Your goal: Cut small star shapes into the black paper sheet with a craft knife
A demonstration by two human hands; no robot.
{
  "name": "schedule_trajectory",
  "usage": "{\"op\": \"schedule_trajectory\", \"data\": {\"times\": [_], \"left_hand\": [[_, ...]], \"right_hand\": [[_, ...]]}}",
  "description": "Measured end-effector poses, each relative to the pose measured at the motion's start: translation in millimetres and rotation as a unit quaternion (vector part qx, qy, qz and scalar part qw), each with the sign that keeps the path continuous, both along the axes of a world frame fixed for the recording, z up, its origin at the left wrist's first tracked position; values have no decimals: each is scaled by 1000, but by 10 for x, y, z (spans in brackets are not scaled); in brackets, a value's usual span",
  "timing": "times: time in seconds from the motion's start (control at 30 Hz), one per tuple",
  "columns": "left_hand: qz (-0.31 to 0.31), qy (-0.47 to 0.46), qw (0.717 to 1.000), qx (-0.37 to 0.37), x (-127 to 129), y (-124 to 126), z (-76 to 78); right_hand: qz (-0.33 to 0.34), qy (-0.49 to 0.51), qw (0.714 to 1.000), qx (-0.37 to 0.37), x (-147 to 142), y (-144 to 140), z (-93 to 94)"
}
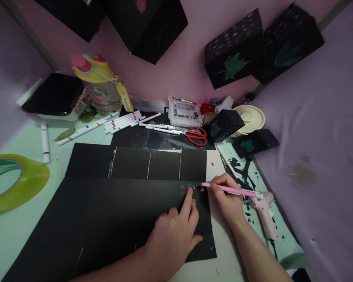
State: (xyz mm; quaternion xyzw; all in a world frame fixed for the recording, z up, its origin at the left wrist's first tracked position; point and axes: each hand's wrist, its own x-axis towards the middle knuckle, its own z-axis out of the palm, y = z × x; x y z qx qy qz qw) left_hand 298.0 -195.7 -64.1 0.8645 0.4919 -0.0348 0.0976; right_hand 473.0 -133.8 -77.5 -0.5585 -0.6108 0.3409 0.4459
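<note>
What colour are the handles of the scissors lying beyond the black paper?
The scissors have red handles, seen clearly in the head view.

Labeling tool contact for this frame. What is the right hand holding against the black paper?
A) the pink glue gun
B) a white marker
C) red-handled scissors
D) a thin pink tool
D: the right hand grips a thin pink tool with its tip on the black paper, while the left hand presses the sheet flat; the scissors, glue gun and markers lie untouched.
</note>
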Motion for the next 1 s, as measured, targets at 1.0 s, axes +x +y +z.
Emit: {"op": "schedule_trajectory", "data": {"times": [1.0], "left_hand": [[14,-32,999,19,-16,-19,-21]], "right_hand": [[-90,-134,987,22,-323,-190,-51]]}}
